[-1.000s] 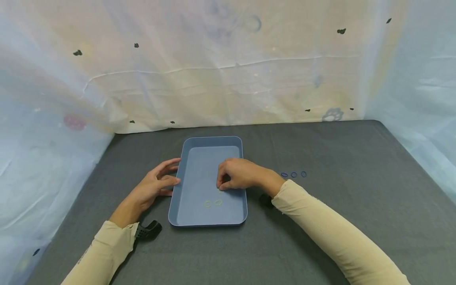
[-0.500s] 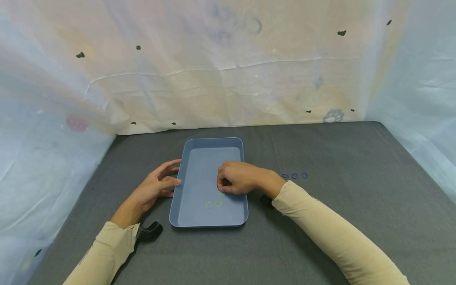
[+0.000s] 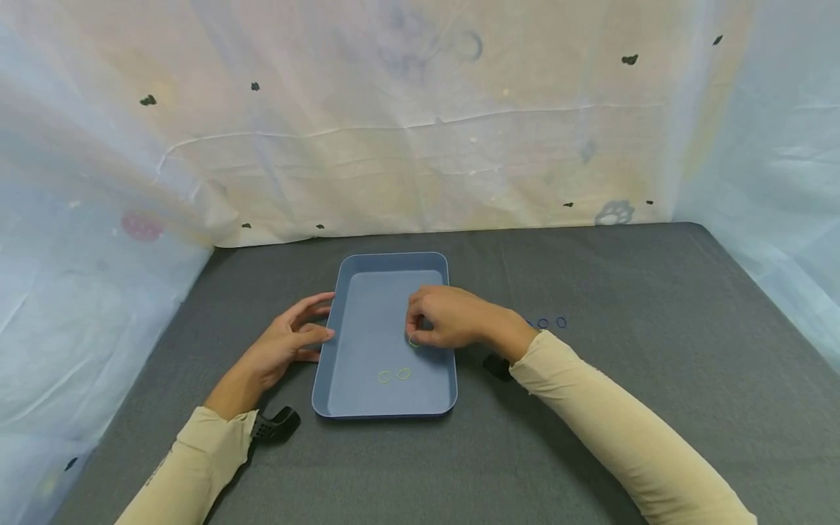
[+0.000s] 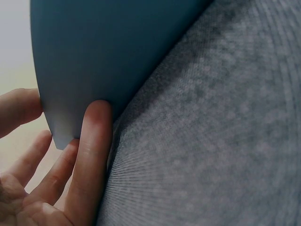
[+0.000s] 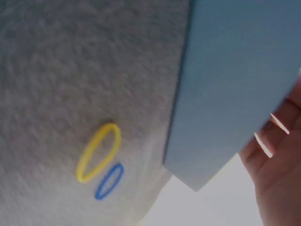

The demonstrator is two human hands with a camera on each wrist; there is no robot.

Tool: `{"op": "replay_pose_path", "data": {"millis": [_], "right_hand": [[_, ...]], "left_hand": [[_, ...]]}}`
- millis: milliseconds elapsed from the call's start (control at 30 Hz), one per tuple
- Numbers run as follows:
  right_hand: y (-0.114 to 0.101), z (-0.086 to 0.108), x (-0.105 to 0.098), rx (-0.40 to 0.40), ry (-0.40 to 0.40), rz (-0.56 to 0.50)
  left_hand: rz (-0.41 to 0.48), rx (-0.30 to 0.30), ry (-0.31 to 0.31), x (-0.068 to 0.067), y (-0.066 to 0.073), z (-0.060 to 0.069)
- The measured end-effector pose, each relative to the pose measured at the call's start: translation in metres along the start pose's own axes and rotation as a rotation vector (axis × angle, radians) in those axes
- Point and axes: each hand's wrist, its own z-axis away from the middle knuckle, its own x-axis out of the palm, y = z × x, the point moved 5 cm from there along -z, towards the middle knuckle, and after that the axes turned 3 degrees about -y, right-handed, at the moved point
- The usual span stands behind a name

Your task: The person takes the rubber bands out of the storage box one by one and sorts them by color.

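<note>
A blue-grey tray (image 3: 367,306) lies on the table. My left hand (image 3: 278,343) touches its left side, fingers fairly straight; in the left wrist view a fingertip (image 4: 97,110) presses the outer wall. Over the tray's right half, my right hand (image 3: 446,317) pinches a thin yellow rubber band (image 3: 414,343), which shows just below the thumb and index finger. Two more yellow rubber bands, a left one (image 3: 384,377) and a right one (image 3: 403,374), lie side by side on the tray floor. In the right wrist view the pinching fingertips are hidden behind the tray wall.
Several blue rubber bands (image 3: 561,321) lie in a row on the grey cloth (image 3: 623,350) right of the tray, one partly covered by my right wrist. The right wrist view shows a yellow rubber band (image 5: 99,153) beside a blue one on the cloth. A pale curtain (image 3: 420,175) hangs behind.
My right hand has shifted slightly up and to the right, and more of the rubber band in its fingers shows. The left hand and the tray stay in place.
</note>
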Motion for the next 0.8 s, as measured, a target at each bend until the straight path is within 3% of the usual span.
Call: {"op": "replay_pose_path", "data": {"millis": [233,467,800], "right_hand": [[-0.001,0.011,-0.011,0.023,0.066,-0.009],[-0.004,0.034,-0.021,0.039,0.143,-0.03],[0.005,0.065,-0.028,0.12,0.187,-0.071]], "left_hand": [[-0.007,0.003,0.0,0.001,0.0,0.0],[-0.008,0.005,0.004,0.001,0.001,0.001],[-0.007,0.022,-0.008,0.0,0.002,0.002]]}}
